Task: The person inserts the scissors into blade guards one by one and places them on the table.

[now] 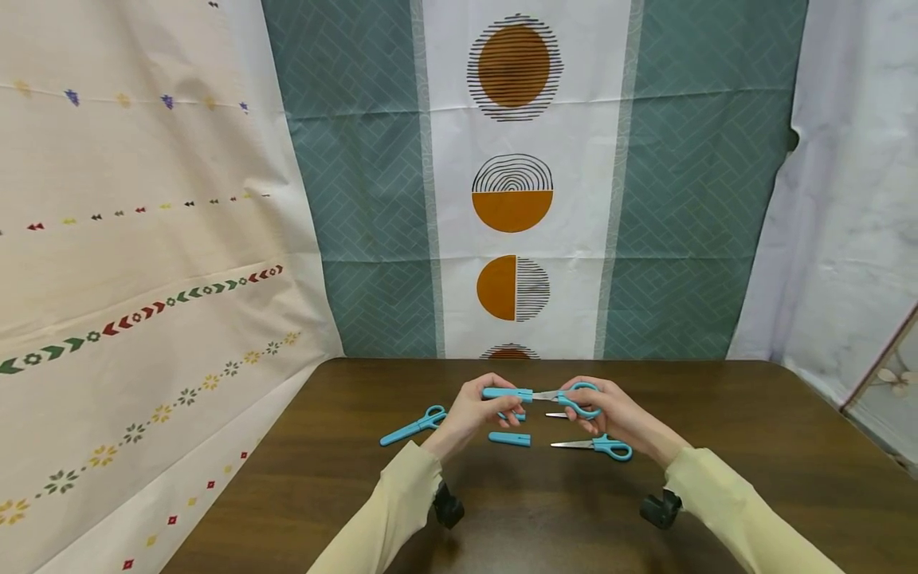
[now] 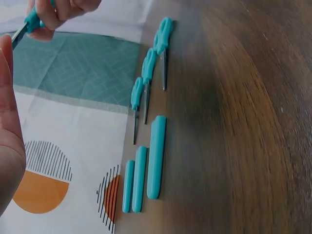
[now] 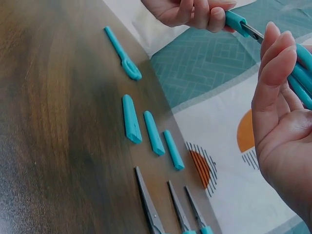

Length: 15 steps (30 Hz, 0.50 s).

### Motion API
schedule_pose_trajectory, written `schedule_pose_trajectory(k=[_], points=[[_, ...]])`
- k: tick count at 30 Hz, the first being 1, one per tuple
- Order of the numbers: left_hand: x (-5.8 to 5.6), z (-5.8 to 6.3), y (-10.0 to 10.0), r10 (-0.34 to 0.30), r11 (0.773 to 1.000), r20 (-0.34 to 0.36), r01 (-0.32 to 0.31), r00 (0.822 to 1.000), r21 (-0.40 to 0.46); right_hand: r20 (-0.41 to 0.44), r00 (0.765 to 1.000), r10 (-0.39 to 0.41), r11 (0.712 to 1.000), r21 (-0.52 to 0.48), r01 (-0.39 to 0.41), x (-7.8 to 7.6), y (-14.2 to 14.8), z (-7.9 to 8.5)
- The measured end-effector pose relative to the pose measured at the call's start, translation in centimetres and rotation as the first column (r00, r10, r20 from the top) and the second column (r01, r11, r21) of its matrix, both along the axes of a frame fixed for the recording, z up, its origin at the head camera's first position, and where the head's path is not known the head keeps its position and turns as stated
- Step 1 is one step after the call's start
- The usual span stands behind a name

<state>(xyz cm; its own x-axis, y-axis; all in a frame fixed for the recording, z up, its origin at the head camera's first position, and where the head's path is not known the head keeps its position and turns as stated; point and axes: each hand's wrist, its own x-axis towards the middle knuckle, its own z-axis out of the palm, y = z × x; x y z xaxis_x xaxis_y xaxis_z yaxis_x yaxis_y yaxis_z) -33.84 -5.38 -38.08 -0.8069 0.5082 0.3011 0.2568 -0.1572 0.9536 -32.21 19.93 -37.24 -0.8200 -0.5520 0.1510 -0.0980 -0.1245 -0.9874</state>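
Note:
Above the table, my left hand (image 1: pixel 472 410) pinches a light blue scissors cover (image 1: pixel 508 394) between thumb and fingers. My right hand (image 1: pixel 618 416) grips a pair of scissors (image 1: pixel 590 387) by its light blue handles. The blades point left, with their tips at the mouth of the cover and a bare stretch of metal between cover and handles. In the right wrist view, the cover (image 3: pixel 236 23) and the blade (image 3: pixel 252 33) line up. The left wrist view has only part of the held scissors (image 2: pixel 34 20) at its upper left corner.
Below the hands, three uncovered scissors (image 2: pixel 164 44) lie in a row on the brown table (image 1: pixel 516 510). Three loose covers (image 2: pixel 156 156) lie beside them, opposite the blades. Further left is a covered pair of scissors (image 1: pixel 412 429). A patterned cloth (image 1: pixel 516 199) hangs behind the table.

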Motion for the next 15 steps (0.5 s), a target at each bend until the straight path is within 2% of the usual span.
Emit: schedule_pose_trajectory(k=[2, 8, 15], points=[[-0.25, -0.44, 0.07, 0.005, 1.000, -0.007, -0.005, 1.000, 0.012, 0.004, 1.000, -0.001, 1.000, -0.009, 0.001, 0.06, -0.18, 0.08], [0.17, -0.53, 0.40, -0.009, 0.999, -0.056, 0.011, 0.998, 0.032, 0.025, 1.000, 0.007, 1.000, -0.028, -0.006, 0.19, -0.45, 0.04], [0.48, -0.47, 0.72, -0.012, 1.000, -0.052, 0.014, 0.999, 0.026, 0.035, 0.999, 0.017, 0.999, -0.030, -0.016, 0.20, -0.62, 0.02]])
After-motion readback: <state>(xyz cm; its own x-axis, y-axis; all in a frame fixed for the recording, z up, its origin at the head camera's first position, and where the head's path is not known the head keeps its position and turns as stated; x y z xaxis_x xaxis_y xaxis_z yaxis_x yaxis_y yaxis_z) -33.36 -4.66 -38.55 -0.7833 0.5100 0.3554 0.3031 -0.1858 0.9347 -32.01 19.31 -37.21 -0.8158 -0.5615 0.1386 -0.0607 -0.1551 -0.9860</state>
